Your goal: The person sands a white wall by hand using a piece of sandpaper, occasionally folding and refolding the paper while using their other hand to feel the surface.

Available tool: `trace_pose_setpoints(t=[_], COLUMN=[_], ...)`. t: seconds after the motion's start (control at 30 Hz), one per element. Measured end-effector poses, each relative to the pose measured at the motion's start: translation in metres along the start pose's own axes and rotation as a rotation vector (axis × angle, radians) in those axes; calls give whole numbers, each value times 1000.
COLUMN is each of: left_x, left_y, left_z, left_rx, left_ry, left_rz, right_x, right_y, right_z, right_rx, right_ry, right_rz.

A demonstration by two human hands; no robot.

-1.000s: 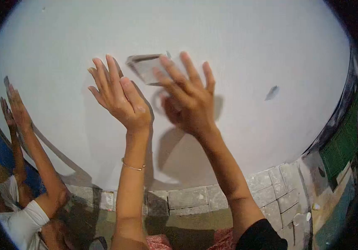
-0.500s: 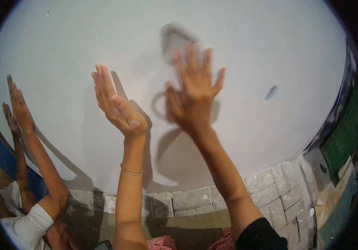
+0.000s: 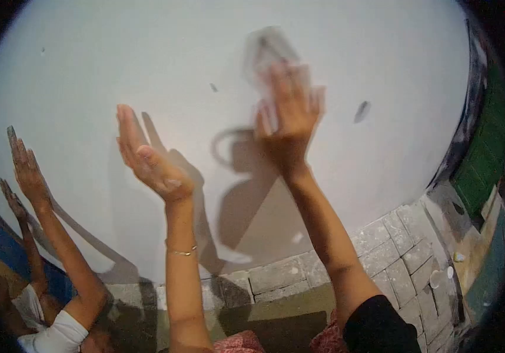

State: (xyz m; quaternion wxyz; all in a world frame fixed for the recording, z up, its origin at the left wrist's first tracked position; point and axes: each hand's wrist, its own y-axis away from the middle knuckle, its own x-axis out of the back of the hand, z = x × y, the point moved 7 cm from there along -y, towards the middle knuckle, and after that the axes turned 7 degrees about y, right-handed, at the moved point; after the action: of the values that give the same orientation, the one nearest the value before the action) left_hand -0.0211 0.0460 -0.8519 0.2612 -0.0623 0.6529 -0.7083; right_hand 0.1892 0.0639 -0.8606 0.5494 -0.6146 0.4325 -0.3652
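Here, right hand [image 3: 292,115] at blurred, angular piece [image 3: 272,46] over smooth whitish surface [image 3: 146,59].

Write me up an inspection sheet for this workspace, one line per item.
Surface: pale wall, with shadows across it, a grey mark on the right and a smaller mark near the middle.
Work items: flat piece at the right fingertips, too blurred to identify.
Clutter: small pale item at lower right, identity unclear.
Hands: left hand open, nothing seen in it; right hand blurred, grip cannot be told.
Cables: nothing seen.
Surroundings: grey paving along the wall's foot; green panel at right; another person's hands and white sleeve at left.
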Motion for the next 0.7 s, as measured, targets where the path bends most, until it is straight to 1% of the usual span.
trace_pose_setpoints(t=[0.03, 0.1, 0.13, 0.17, 0.2, 0.23, 0.27, 0.3, 0.37, 0.4, 0.43, 0.47, 0.5, 0.53, 0.57, 0.63, 0.67, 0.7], left_x=[2, -4, -8, -11, -16, -20, -24, -27, -32, -38, -43, -46, -54, -61, -64, -69, -71, -72], left_y=[-2, -4, 0, 4, 8, 10, 10, 9, 14, 18, 20, 22, 29, 34, 34, 38, 38, 37], left_z=[2, 6, -2, -3, -6, -7, -4, -3, -1, 2, 4, 6, 7, 8, 10, 13, 15, 15], left_rx=[8, -117, -94, -100, -102, -106, -117, -91, -41, -61, -89, -90, -117, -144, -150, -145, -94, -92], left_ry=[15, -485, -608, -598, -672, -745, -734, -727, -718, -727, -738, -737, -744, -751, -751, -754, -754, -754], left_rz=[8, -161, -260, -255, -263, -276, -284, -293, -306, -349, -385, -378, -438, -500, -501, -540, -570, -568], right_x=[17, 29, 21, 13, 18, 12, 7, 11, 45, 47, 52, 42, 30, 27, 32, 49, 52, 48], right_y=[-13, -13, -9, -1, 3, 6, 14, 4, -10, -5, 1, 8, 25, 24, 13, -1, 2, 7], right_z=[29, 68, 55, 33, 37, 24, 13, 39, 95, 101, 101, 75, 52, 56, 74, 104, 96, 79], right_rx=[-141, -409, -349, -162, -166, 110, 386, 306, -166, -250, -242, 125, 487, 495, 338, -116, -110, -23], right_ry=[57, -104, 14, 95, 104, 58, 11, 200, 49, 147, 147, 64, -18, 64, 84, -10, -12, 18], right_rz=[140, 322, 196, 48, 57, -85, -226, -162, 151, 194, 190, -77, -343, -314, -263, 130, 125, -39])
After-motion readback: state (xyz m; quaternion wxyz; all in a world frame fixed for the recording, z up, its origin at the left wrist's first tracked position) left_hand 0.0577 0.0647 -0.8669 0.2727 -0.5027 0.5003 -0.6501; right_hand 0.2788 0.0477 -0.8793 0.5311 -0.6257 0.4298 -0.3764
